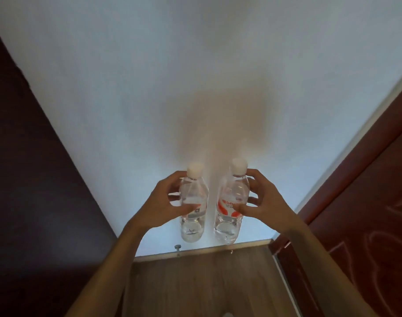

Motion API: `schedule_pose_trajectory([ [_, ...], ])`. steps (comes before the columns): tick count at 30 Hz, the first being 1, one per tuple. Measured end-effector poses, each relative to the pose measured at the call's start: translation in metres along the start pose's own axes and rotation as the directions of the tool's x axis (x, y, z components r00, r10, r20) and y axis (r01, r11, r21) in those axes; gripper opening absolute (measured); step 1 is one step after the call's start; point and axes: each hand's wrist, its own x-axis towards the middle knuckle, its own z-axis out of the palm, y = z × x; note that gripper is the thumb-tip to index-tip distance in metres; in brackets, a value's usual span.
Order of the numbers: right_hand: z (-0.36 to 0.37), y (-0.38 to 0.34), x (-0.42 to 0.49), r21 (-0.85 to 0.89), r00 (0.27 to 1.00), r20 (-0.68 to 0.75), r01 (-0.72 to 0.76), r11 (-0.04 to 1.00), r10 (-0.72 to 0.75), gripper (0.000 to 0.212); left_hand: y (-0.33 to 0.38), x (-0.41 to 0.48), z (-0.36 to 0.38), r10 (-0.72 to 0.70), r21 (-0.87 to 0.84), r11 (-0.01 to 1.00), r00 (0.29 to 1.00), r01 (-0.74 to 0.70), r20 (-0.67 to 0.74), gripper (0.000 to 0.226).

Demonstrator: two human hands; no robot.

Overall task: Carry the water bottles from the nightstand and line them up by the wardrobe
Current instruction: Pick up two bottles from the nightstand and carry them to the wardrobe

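Two clear plastic water bottles with white caps and red-and-white labels are held upright side by side in front of a white wall. My left hand [166,202] grips the left bottle [193,203] around its middle. My right hand [258,203] grips the right bottle [232,202] the same way. Both bottle bases hang just above the skirting strip where the wall meets the wooden floor [195,282]; whether they touch anything below I cannot tell. A dark panel [35,179], possibly the wardrobe side, rises on the left.
A reddish-brown carved door [367,213] with a pale frame stands at the right. A small screw or peg [177,248] sticks out near the skirting below the left bottle. Wooden floor fills the narrow gap between the dark panel and the door.
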Motion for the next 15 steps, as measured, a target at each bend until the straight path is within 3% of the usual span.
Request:
schedule_pose_trajectory([
  [9, 0.048, -0.005, 0.097, 0.018, 0.948, 0.296, 0.119, 0.993, -0.119, 0.065, -0.022, -0.02, -0.049, -0.122, 0.014, 0.991, 0.958, 0.13, -0.261, 0.06],
  [15, 0.074, -0.015, 0.153, 0.04, 0.853, 0.492, 0.173, 0.984, -0.171, 0.066, -0.022, -0.035, -0.062, -0.207, -0.049, 0.977, 0.854, 0.209, -0.477, 0.062],
])
